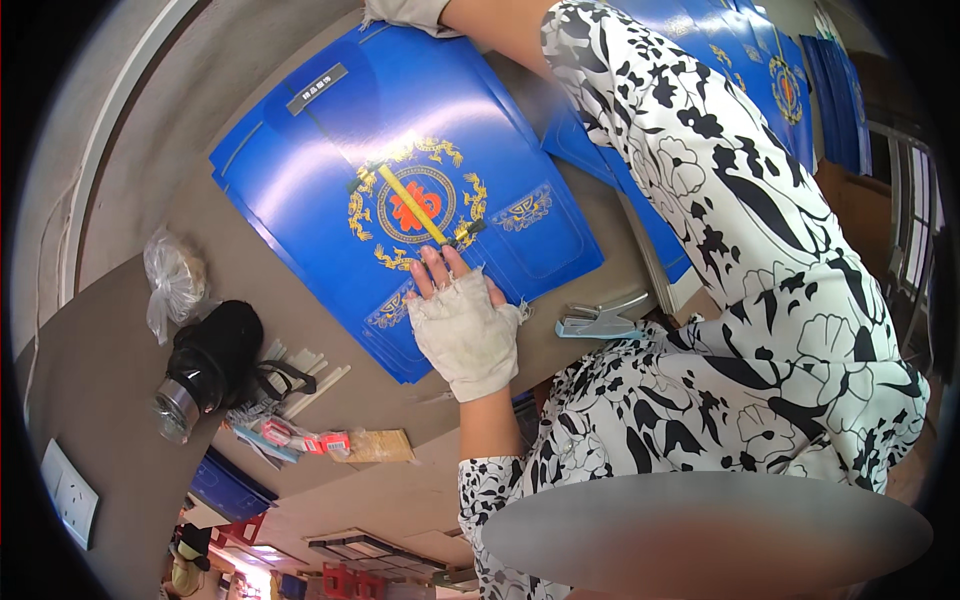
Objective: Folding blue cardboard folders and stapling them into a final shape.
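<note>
Head view: black bottle (215, 355), shown at nine o'clock; glossy blue sheets (385, 215), laid at eleven, judged light, springy, slippery, best gripped by opposite edges; right hand (412, 12), cropped at twelve, grip not discernible; left hand (465, 335), mid-dial, rested on sheets, fingers slightly parted; stapler (600, 322), at three.

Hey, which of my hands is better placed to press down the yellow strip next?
Probably your left hand: its fingers are right by the lower end of the yellow strip. Your right hand is up by the blue sheet's top edge, farther away.
</note>
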Demonstrator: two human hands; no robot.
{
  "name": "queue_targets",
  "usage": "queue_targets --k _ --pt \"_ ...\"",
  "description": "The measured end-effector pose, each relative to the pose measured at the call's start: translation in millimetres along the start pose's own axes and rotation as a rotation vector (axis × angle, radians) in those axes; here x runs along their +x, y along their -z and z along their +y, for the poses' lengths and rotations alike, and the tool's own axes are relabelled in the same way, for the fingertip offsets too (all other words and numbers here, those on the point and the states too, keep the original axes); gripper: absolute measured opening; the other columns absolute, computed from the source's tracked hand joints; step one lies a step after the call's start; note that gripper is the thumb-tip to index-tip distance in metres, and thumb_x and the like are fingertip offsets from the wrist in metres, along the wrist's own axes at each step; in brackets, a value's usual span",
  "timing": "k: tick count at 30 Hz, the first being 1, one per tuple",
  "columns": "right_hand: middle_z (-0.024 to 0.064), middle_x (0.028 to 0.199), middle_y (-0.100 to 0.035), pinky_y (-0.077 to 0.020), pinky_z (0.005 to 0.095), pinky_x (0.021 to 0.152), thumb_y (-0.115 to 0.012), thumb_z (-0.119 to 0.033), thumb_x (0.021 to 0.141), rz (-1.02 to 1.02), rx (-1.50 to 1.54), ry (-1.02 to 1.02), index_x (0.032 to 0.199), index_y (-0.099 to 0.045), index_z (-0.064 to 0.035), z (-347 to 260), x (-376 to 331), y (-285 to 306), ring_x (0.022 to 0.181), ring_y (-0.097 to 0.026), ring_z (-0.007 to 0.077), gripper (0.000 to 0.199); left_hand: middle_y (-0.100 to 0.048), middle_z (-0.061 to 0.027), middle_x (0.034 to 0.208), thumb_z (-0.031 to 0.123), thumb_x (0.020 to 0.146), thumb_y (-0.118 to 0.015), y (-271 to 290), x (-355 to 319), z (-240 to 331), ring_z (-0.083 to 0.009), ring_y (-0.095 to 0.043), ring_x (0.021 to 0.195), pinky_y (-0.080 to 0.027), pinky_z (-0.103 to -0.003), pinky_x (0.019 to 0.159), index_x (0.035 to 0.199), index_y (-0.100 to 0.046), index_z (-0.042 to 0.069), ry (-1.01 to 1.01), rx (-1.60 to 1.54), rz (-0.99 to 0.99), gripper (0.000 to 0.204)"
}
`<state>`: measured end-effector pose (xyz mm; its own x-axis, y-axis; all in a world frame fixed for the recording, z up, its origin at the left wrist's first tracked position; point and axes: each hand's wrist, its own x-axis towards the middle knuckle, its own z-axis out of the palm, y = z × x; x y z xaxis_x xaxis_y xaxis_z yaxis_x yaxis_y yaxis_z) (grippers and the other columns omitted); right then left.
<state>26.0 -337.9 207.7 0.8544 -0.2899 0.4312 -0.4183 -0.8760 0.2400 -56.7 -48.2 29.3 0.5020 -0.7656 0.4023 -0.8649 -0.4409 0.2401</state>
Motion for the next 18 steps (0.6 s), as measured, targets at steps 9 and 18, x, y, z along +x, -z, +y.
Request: queue_targets --k 9,18 --pt "0.0143 0.101 -0.063 -0.0477 0.0388 0.081 -0.054 -0.033 0.082 -0.078 -0.190 0.059 0.093 -0.067 -0.0070 42.0 11.2 -18.0 0.097 -0.059 0.0282 0.031 -0.036 -0.0189 0.137 0.017 0.076 -0.057 -5.7 2.1 -2.1 -0.0340 -0.034 0.127 -0.028 -0.048 0.101 0.129 -0.039 -0.001 -0.008 -0.038 -0.009 0.059" --pt "0.0221 0.102 -0.060 -0.0466 0.0401 0.081 -0.056 -0.030 0.078 0.528 -0.050 0.289 0.089 -0.063 0.0007 3.7 -21.5 -6.6 0.094 -0.059 0.0327 0.033 -0.040 -0.0186 0.134 0.017 0.077 -0.055 -17.6 -0.4 -13.2 -0.0342 -0.039 0.123 -0.030 -0.047 0.100 0.128 -0.042 0.001 -0.033 0.020 0.001 0.054"
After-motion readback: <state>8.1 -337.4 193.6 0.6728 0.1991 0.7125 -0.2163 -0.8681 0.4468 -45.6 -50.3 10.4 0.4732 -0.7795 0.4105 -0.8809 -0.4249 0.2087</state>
